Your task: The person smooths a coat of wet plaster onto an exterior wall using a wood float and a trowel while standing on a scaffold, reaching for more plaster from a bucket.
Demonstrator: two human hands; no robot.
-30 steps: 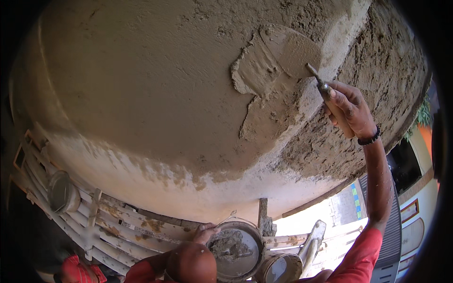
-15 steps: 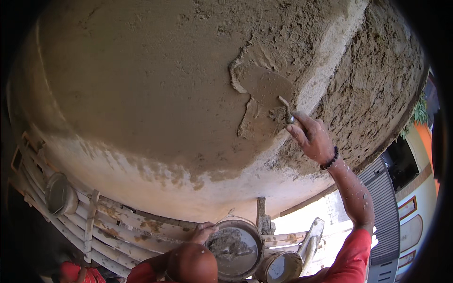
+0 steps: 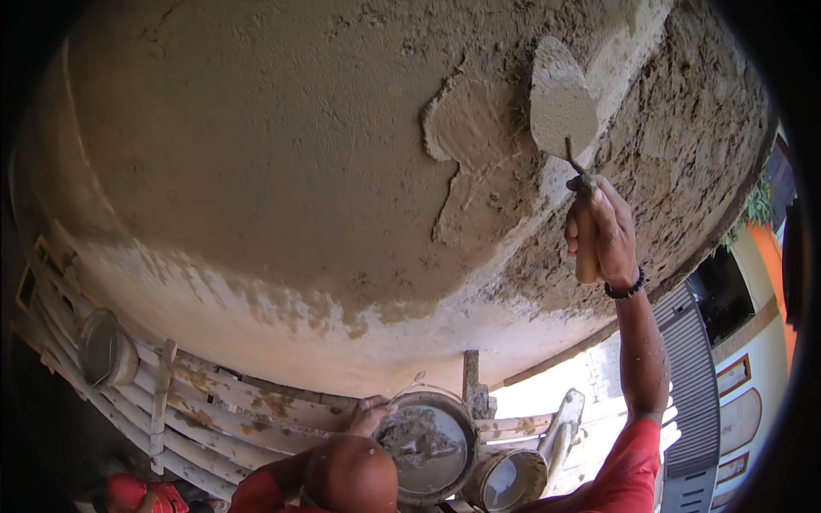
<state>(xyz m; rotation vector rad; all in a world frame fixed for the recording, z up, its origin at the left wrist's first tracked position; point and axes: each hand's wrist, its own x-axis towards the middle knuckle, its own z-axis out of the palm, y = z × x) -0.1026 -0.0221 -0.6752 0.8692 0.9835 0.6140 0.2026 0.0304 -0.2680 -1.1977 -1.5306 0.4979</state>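
My right hand (image 3: 599, 222) grips the handle of a mortar-coated trowel (image 3: 560, 103), its broad blade tilted upward against the curved plastered surface (image 3: 256, 171), beside a pale strip. Just left of the blade is a raised, ragged patch of wet mortar (image 3: 470, 128). Low in the view, my left hand (image 3: 369, 412) is closed on the rim or wire handle of a bucket (image 3: 464, 455) holding water and lumps of grey mortar (image 3: 410, 432). The rough coat (image 3: 667, 171) covers the surface right of the strip.
A slatted wooden platform (image 3: 231, 410) runs below, with a pail (image 3: 120, 350) at left, another bucket (image 3: 534, 479) and a leaning plank (image 3: 564, 419). A person in red (image 3: 150, 496) is at lower left. A building with corrugated metal (image 3: 688, 368) stands at right.
The trowel first moved down-left over the mortar patch, then up and right onto the pale strip, its blade now more upright. My left hand stays at the bucket.
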